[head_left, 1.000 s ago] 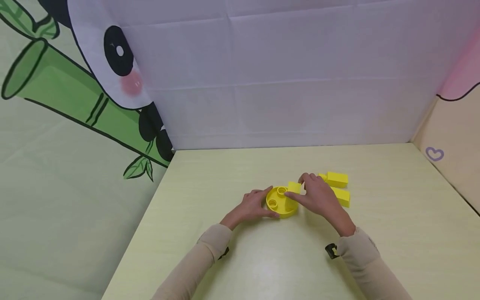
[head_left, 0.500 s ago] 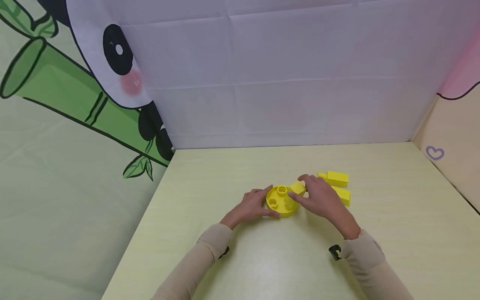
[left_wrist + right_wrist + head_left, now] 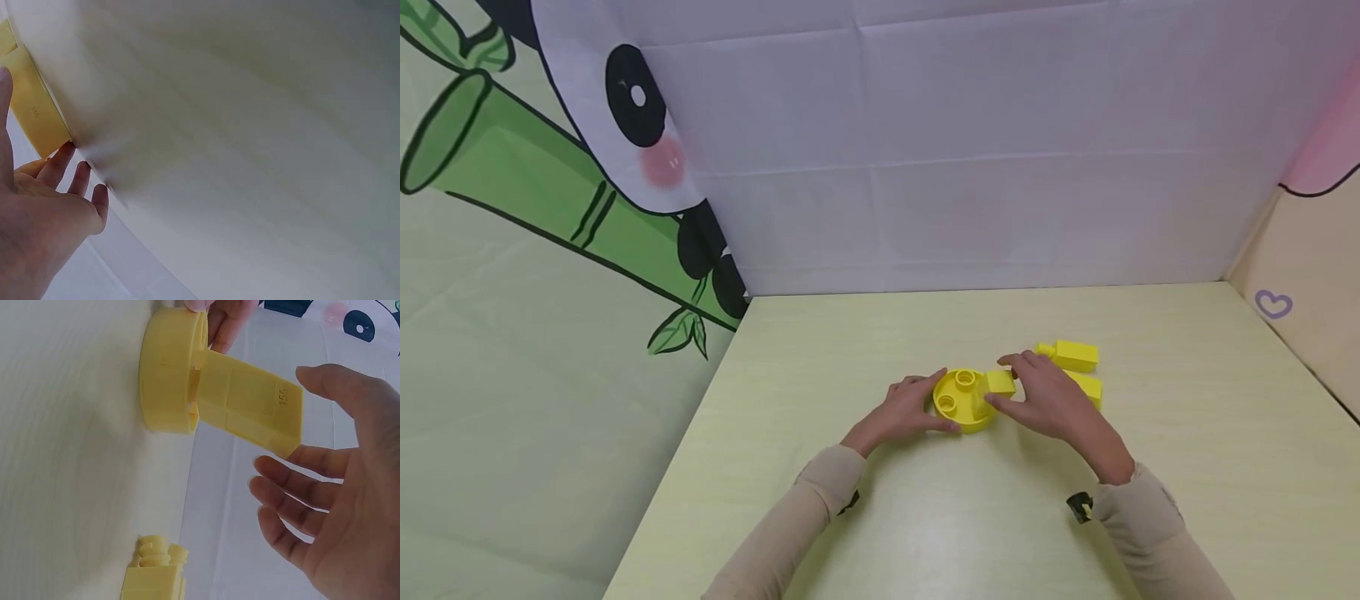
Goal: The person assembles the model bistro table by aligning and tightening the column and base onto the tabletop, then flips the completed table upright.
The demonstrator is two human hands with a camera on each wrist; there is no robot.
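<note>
Pale wood-grain tabletop [image 3: 865, 342], backed by a lilac-white fabric sheet [image 3: 970, 192] with a printed cartoon face and green bamboo at left. A round yellow plastic base [image 3: 165, 375] lay flat on the tabletop between the hands, two raised ring sockets [image 3: 964, 380] visible inside its rim. A rectangular yellow plastic block [image 3: 250, 403], marked 155, rose from the base's right side, tilted; depth of seating could not be told. Left hand [image 3: 904, 412]: thumb and fingers spread around the rim, gripping it. Right hand [image 3: 1052, 396]: thumb and index finger pinched the block's outer end, remaining fingers loosely bent. Just beyond the right hand, two yellow plastic blocks with narrower stepped ends [image 3: 1077, 357] lay side by side, the nearer partly hidden. Beige sleeves [image 3: 805, 525] covered both forearms.
</note>
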